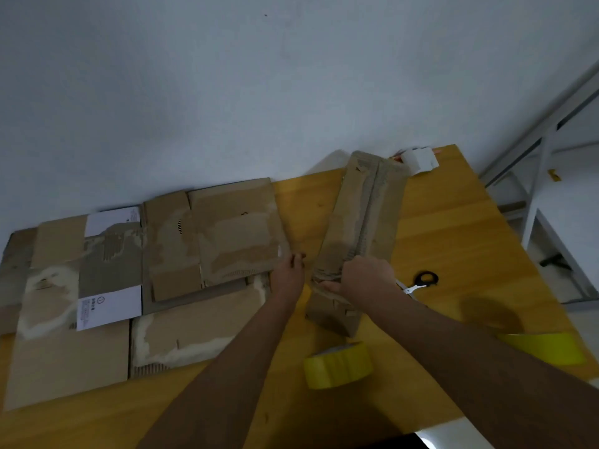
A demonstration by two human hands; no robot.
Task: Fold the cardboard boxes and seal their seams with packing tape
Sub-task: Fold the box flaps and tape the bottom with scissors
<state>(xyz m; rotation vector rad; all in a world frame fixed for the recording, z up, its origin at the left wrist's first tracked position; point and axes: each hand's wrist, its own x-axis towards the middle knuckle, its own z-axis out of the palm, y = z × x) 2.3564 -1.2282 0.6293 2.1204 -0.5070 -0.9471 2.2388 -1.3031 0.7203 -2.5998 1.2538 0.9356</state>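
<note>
A long narrow cardboard box (363,218) lies on the yellow table (453,228), running away from me, its two top flaps meeting along a centre seam. My right hand (366,275) grips the near end of its top flaps, fingers curled into the opening. My left hand (290,273) sits just left of the box, fingers loosely curled at the corner of the flattened cardboard stack (155,264). Two rolls of yellow packing tape lie near me: one (338,364) below the box, another (544,346) at the right.
Black-handled scissors (421,281) lie right of the box, partly behind my right wrist. A small white box (419,160) sits at the table's far corner. A white metal frame (544,163) stands at the right, the wall behind.
</note>
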